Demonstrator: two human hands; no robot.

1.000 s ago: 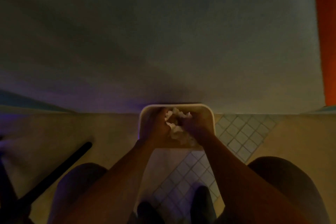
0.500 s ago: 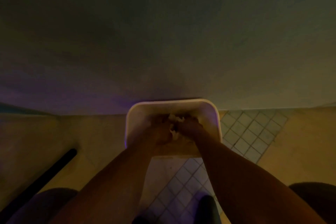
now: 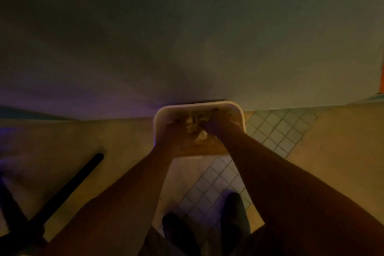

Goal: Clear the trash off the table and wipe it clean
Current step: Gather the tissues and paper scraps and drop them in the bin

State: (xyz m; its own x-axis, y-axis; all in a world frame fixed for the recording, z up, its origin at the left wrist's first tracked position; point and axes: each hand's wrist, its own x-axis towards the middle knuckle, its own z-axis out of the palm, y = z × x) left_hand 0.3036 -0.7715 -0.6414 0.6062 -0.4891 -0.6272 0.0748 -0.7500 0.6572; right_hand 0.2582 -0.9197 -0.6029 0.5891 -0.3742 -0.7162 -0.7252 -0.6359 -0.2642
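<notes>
- No brand, label or writing can be read; the scene is dim and blurred.
- A white bin (image 3: 199, 108) is seen on the floor against the wall (image 3: 187, 37).
- Both hands are sunk inside it, the left hand (image 3: 176, 134) and right hand (image 3: 216, 128) closed around crumpled pale trash (image 3: 197, 133).
- Fingertips are hidden by the trash and shadow.
- Dark shoes (image 3: 234, 212) are cut off below on the tiled floor (image 3: 274, 129).

crumpled white trash (image 3: 198, 134) sits inside the pale bin (image 3: 159, 116)
</notes>
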